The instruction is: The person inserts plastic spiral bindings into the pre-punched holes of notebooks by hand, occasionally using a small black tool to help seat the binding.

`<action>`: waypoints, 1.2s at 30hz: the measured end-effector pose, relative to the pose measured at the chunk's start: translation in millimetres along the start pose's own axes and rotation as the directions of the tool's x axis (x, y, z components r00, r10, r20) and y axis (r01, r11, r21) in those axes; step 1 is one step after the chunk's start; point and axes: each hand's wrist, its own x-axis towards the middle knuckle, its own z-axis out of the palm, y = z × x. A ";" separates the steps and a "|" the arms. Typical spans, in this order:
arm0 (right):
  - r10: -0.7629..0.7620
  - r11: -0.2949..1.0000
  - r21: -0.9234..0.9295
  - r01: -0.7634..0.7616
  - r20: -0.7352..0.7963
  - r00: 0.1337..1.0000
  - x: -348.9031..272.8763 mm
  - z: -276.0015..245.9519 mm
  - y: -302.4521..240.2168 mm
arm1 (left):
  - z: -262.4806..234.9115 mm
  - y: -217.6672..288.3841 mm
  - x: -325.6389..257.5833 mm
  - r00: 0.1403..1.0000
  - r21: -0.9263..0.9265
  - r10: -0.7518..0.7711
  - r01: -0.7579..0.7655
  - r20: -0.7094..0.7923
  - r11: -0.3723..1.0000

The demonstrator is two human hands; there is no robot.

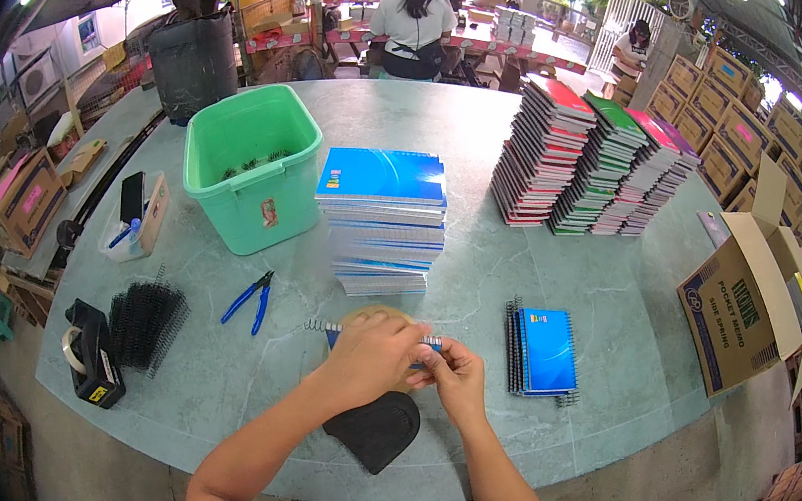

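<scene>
Near the table's front, my left hand (373, 349) is closed over a small blue notebook (333, 335), mostly hidden under the fingers. A loose spiral wire end (315, 325) sticks out past its left side. My right hand (459, 379) pinches the notebook's right end, close to the left fingertips. Just below the hands lies a black rounded pad (379, 433). Directly ahead stands a tall stack of blue-covered notebooks (382, 178). To the right rest several spiral-bound blue notebooks (546, 351). Blue-handled pliers (252, 302) lie spread to the left.
A green bin (253, 184) with black coils inside stands at far left-centre. Further left are a pile of black spiral coils (145, 327), a tape dispenser (91, 356) and a small tray (143, 232). Red and green notebook stacks (549, 152) and an open carton (739, 309) occupy the right.
</scene>
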 end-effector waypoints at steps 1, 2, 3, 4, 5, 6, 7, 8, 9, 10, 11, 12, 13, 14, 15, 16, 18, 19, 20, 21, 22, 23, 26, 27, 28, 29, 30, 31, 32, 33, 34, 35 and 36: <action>0.004 1.000 -0.014 -0.004 -0.020 1.000 -0.1 -0.1 0.3 | 0.2 1.0 1.7 0.999 -0.029 -0.013 0.014 0.033 0.999; -0.006 1.000 -0.028 0.006 -0.017 1.000 0.3 -1.0 1.1 | -2.3 3.3 4.4 0.997 -0.057 -0.025 0.028 0.067 0.998; -0.016 0.999 -0.042 0.015 -0.014 1.000 0.9 -2.5 2.3 | -3.4 5.6 6.8 0.994 -0.085 -0.035 0.043 0.100 0.995; -0.026 0.998 -0.055 0.025 -0.011 1.000 1.5 -3.9 4.1 | -1.3 7.6 8.1 0.997 -0.106 -0.018 0.026 0.076 0.994; -0.053 0.996 -0.066 0.052 -0.019 0.998 1.9 -5.8 8.2 | 1.6 9.9 8.9 0.999 -0.127 -0.002 0.009 0.051 0.992; -0.080 0.994 -0.078 0.077 -0.028 0.996 2.1 -8.0 13.3 | 4.3 10.9 9.6 1.000 -0.149 0.014 -0.010 0.025 0.989; -0.106 0.991 -0.090 0.103 -0.036 0.994 2.3 -9.5 16.1 | 6.3 9.8 10.6 0.999 -0.167 0.018 -0.012 0.033 0.986; -0.109 0.989 -0.104 0.106 -0.032 0.993 2.5 -10.5 16.6 | 8.6 7.9 11.8 0.999 -0.185 0.023 -0.015 0.040 0.983; -0.110 0.988 -0.115 0.106 -0.023 0.994 2.4 -9.9 16.9 | 10.1 6.2 11.4 0.999 -0.199 0.023 -0.013 0.049 0.980; -0.110 0.986 -0.126 0.107 -0.014 0.994 2.2 -9.0 17.3 | 12.1 5.6 10.7 0.999 -0.192 0.045 -0.041 0.021 0.981; -0.124 0.983 -0.136 0.120 -0.024 0.992 1.7 -7.4 17.4 | 14.3 5.4 9.6 0.998 -0.183 0.068 -0.068 -0.007 0.981; -0.139 0.980 -0.146 0.132 -0.038 0.990 1.7 -6.2 17.2 | 16.6 4.4 9.3 0.995 -0.176 0.094 -0.098 -0.034 0.979; -0.155 0.977 -0.157 0.145 -0.051 0.987 1.6 -5.2 17.6 | 18.1 2.7 8.2 0.996 -0.153 0.092 -0.093 -0.013 0.984; -0.150 0.977 -0.159 0.141 -0.050 0.987 1.8 -5.4 20.5 | 19.0 0.9 6.6 0.996 -0.130 0.090 -0.088 0.009 0.988; -0.151 0.977 -0.160 0.142 -0.049 0.987 3.0 -6.8 23.5 | 18.4 0.2 6.6 0.995 -0.104 0.092 -0.089 0.028 0.991; -0.152 0.976 -0.161 0.143 -0.048 0.987 3.2 -7.1 24.9 | 16.2 1.1 6.1 0.997 -0.119 0.068 -0.063 0.043 0.991; -0.209 0.953 -0.236 0.191 -0.052 0.977 0.0 -4.4 24.1 | 10.4 5.1 4.5 0.997 -0.153 0.020 -0.009 0.073 0.988; -0.236 0.938 -0.274 0.213 -0.054 0.970 -1.6 -2.9 24.1 | 8.5 6.3 4.1 0.998 -0.144 0.012 -0.002 0.069 0.990; -0.246 0.930 -0.287 0.228 -0.028 0.969 -1.3 -2.2 26.5 | 6.2 7.2 3.7 0.998 -0.136 0.004 0.004 0.064 0.991; -0.266 0.918 -0.307 0.249 -0.012 0.964 1.0 -5.7 27.9 | 5.4 9.4 7.3 0.998 -0.136 0.012 -0.004 0.057 0.991; -0.284 0.905 -0.328 0.269 0.003 0.959 2.2 -8.2 27.3 | 0.4 12.0 8.5 1.000 -0.081 -0.005 0.005 -0.002 0.997; -0.261 0.936 -0.255 0.242 -0.044 0.964 2.9 -8.5 25.7 | -7.7 13.2 7.4 0.998 -0.029 -0.019 0.017 -0.062 0.999; -0.379 0.889 -0.332 0.314 -0.150 0.913 4.9 -8.4 7.7 | -25.8 -6.6 -4.0 0.989 0.036 -0.146 0.146 0.024 0.989; -0.533 0.734 -0.560 0.384 -0.125 0.837 3.1 -8.4 -2.0 | -29.3 -12.4 -8.5 0.972 0.050 -0.214 0.211 0.094 0.976; -0.666 0.521 -0.750 0.407 -0.059 0.744 2.1 -7.5 -11.9 | -30.2 -11.9 -7.9 0.973 0.090 -0.199 0.189 0.115 0.978; -0.701 0.439 -0.805 0.400 -0.028 0.712 -0.9 -3.9 -23.1 | -32.0 -9.6 -7.4 0.973 0.129 -0.184 0.166 0.137 0.978; -0.728 0.351 -0.854 0.384 0.009 0.686 -7.3 0.6 -33.9 | -31.2 -8.0 -8.5 0.972 0.162 -0.173 0.147 0.161 0.976; -0.695 0.361 -0.846 0.393 0.037 0.718 -12.0 -1.5 -37.5 | -28.4 -6.4 -6.8 0.979 0.092 -0.135 0.122 0.153 0.988; -0.662 0.373 -0.837 0.401 0.063 0.747 -16.7 -3.6 -41.2 | -24.8 -3.1 -2.8 0.985 0.021 -0.098 0.096 0.142 0.995; -0.565 0.478 -0.771 0.420 0.096 0.819 -24.9 -13.5 -44.1 | -22.0 1.3 0.2 0.990 -0.051 -0.063 0.070 0.123 0.996; -0.464 0.584 -0.695 0.420 0.139 0.875 -31.0 -23.4 -47.8 | -19.1 6.8 5.4 0.999 -0.033 -0.040 0.040 0.002 0.999; -0.526 0.528 -0.738 0.421 0.105 0.844 -37.2 -31.8 -55.9 | -16.6 13.5 11.3 0.993 -0.012 -0.015 0.014 -0.118 1.000; -0.592 0.472 -0.781 0.409 0.063 0.803 -44.3 -42.4 -64.9 | -15.0 18.1 16.9 0.973 0.011 0.024 -0.022 -0.229 1.000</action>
